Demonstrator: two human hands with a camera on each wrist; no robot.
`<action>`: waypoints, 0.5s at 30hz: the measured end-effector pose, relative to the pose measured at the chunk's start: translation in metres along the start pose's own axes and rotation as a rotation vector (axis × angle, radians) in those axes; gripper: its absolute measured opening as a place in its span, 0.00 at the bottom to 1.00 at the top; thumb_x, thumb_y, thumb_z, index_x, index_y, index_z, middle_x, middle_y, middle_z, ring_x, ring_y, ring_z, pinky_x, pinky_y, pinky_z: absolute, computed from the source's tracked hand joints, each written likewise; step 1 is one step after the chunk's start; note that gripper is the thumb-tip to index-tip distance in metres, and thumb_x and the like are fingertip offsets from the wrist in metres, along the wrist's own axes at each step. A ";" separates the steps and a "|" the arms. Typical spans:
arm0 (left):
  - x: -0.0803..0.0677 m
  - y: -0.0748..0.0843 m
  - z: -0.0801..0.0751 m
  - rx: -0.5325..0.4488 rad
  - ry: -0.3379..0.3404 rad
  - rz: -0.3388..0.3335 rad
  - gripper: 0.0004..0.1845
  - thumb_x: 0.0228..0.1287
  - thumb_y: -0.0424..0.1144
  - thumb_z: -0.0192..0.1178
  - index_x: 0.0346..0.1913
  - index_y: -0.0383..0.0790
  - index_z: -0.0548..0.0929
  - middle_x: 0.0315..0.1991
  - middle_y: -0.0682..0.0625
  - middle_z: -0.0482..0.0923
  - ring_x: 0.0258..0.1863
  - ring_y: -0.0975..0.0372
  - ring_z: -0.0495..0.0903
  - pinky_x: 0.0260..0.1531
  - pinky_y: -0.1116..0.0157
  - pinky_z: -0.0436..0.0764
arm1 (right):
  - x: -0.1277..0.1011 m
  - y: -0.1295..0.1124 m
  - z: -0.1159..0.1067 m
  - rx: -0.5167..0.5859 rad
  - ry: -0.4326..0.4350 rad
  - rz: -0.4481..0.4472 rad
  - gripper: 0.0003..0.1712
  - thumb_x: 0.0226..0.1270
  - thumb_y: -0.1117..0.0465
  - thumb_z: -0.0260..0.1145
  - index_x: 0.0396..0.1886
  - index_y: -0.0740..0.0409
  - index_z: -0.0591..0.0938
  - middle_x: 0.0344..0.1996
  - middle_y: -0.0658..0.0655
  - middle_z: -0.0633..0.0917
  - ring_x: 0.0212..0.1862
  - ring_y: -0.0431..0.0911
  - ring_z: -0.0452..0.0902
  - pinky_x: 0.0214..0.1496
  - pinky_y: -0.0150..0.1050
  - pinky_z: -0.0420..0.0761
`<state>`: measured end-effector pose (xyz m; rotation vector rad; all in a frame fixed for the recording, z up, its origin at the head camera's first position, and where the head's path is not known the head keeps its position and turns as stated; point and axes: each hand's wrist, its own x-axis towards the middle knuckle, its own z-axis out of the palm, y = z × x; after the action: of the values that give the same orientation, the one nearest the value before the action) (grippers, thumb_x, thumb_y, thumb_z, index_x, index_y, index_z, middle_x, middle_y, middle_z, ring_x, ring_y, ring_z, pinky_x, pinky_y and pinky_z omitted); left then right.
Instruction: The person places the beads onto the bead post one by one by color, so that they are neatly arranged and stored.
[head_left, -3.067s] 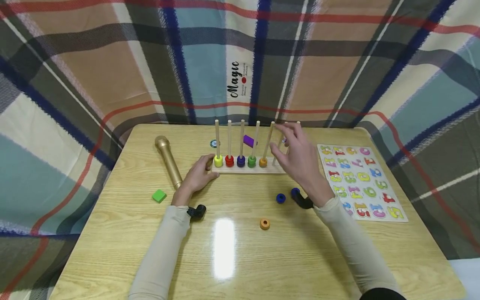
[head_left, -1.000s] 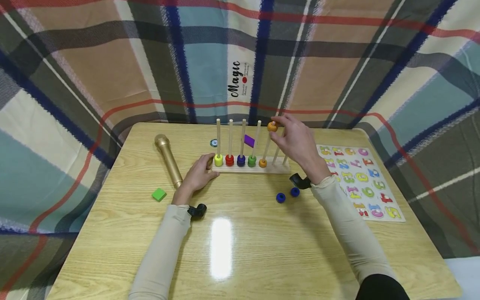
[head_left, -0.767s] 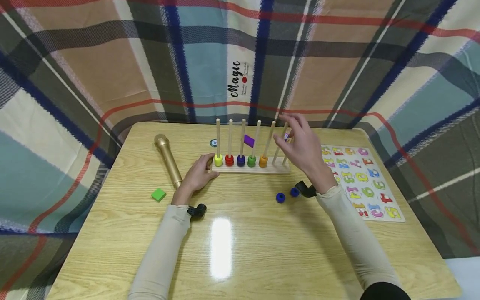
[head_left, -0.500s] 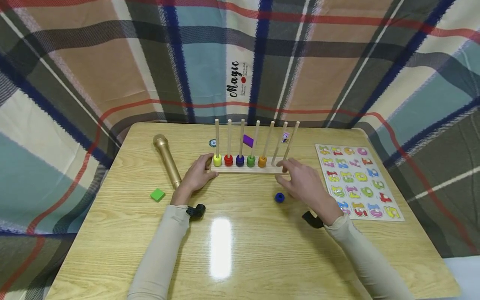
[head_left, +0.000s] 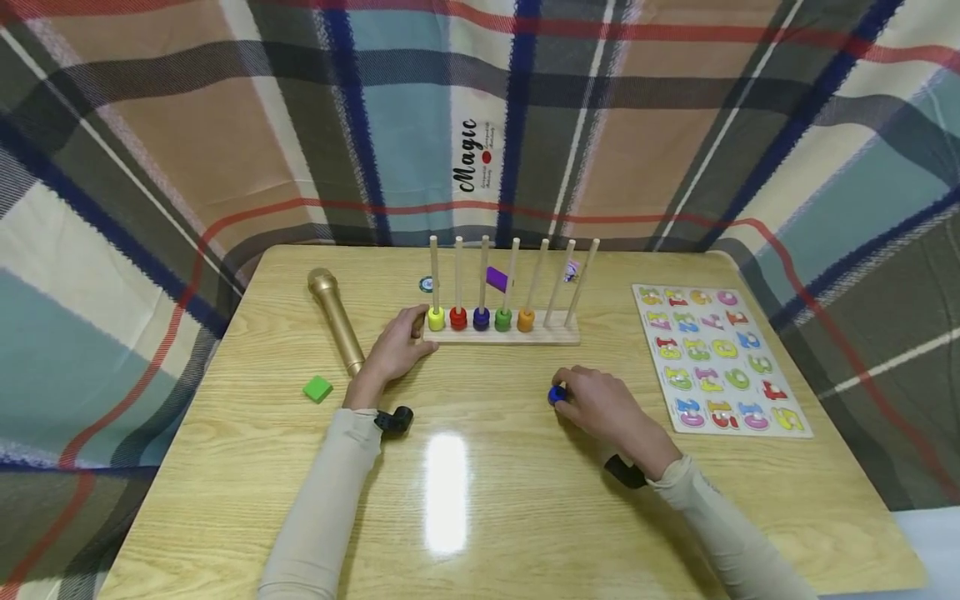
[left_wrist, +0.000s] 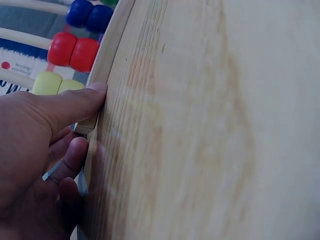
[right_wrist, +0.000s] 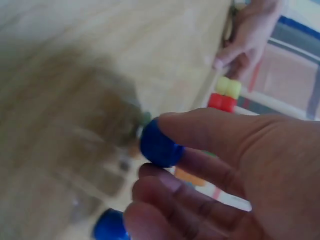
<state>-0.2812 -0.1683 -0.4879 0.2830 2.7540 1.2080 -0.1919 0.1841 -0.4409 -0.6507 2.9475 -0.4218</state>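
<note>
My left hand [head_left: 397, 346] grips the left end of a wooden bead rack [head_left: 555, 335], its thumb on the front edge and fingers behind. The rack has several upright pegs. Yellow [head_left: 437, 320], red [head_left: 458, 318], dark blue [head_left: 482, 318], green [head_left: 503, 320] and orange beads [head_left: 526, 321] sit low on the pegs from the left; the two rightmost pegs are bare. In front of the rack's right part, my right hand [head_left: 603, 408] pinches a blue bead [right_wrist: 161, 145] between thumb and index finger. A second blue bead [right_wrist: 111, 225] shows by its other fingers in the right wrist view.
A gold microphone [head_left: 336, 321] and a green block [head_left: 318, 389] lie left of my left hand. A number puzzle sheet [head_left: 722, 362] lies at the right. Behind the rack are a purple piece [head_left: 497, 279], a round token [head_left: 426, 284] and a small figured piece [head_left: 572, 271].
The orange bead went from the table onto the fifth peg and was let go. My right hand then came down toward me and took hold of a blue bead. The left hand stayed put.
</note>
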 end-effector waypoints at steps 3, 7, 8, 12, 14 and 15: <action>-0.001 0.001 0.001 0.005 -0.002 -0.004 0.41 0.75 0.38 0.68 0.84 0.37 0.60 0.72 0.35 0.69 0.62 0.45 0.75 0.62 0.43 0.75 | 0.003 0.001 -0.012 0.051 0.101 -0.018 0.15 0.69 0.59 0.77 0.52 0.57 0.88 0.40 0.55 0.89 0.36 0.46 0.84 0.33 0.43 0.82; -0.001 0.000 0.000 0.003 -0.001 -0.012 0.41 0.75 0.38 0.68 0.84 0.38 0.60 0.73 0.36 0.68 0.63 0.44 0.75 0.63 0.43 0.75 | 0.016 0.001 -0.046 0.108 0.331 -0.045 0.17 0.70 0.60 0.75 0.56 0.58 0.87 0.46 0.59 0.88 0.32 0.48 0.83 0.27 0.42 0.78; -0.001 0.000 0.000 0.001 -0.002 -0.013 0.41 0.75 0.38 0.68 0.84 0.38 0.60 0.74 0.36 0.68 0.63 0.44 0.76 0.64 0.43 0.75 | 0.020 0.002 -0.056 0.115 0.401 -0.052 0.17 0.71 0.61 0.74 0.57 0.58 0.87 0.47 0.60 0.88 0.31 0.48 0.82 0.26 0.41 0.76; -0.001 0.002 0.000 0.000 -0.007 -0.015 0.41 0.76 0.38 0.68 0.85 0.38 0.59 0.75 0.36 0.67 0.64 0.44 0.76 0.65 0.42 0.75 | 0.038 0.003 -0.092 0.129 0.643 -0.070 0.16 0.74 0.61 0.73 0.59 0.58 0.88 0.49 0.61 0.88 0.30 0.50 0.82 0.26 0.38 0.71; -0.001 0.003 0.000 0.000 -0.006 -0.015 0.41 0.75 0.39 0.68 0.84 0.39 0.59 0.75 0.36 0.67 0.64 0.44 0.76 0.65 0.42 0.75 | 0.048 0.004 -0.104 0.133 0.701 -0.072 0.17 0.74 0.61 0.73 0.59 0.59 0.88 0.49 0.62 0.87 0.31 0.52 0.83 0.28 0.39 0.71; 0.000 0.003 0.000 -0.001 -0.005 -0.015 0.41 0.75 0.39 0.68 0.84 0.39 0.60 0.75 0.36 0.67 0.64 0.44 0.76 0.65 0.42 0.75 | 0.052 0.004 -0.108 0.133 0.711 -0.072 0.17 0.75 0.61 0.73 0.59 0.58 0.88 0.49 0.62 0.87 0.32 0.53 0.83 0.29 0.40 0.71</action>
<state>-0.2804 -0.1663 -0.4862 0.2643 2.7459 1.2028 -0.2565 0.1919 -0.3399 -0.7052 3.4978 -1.0375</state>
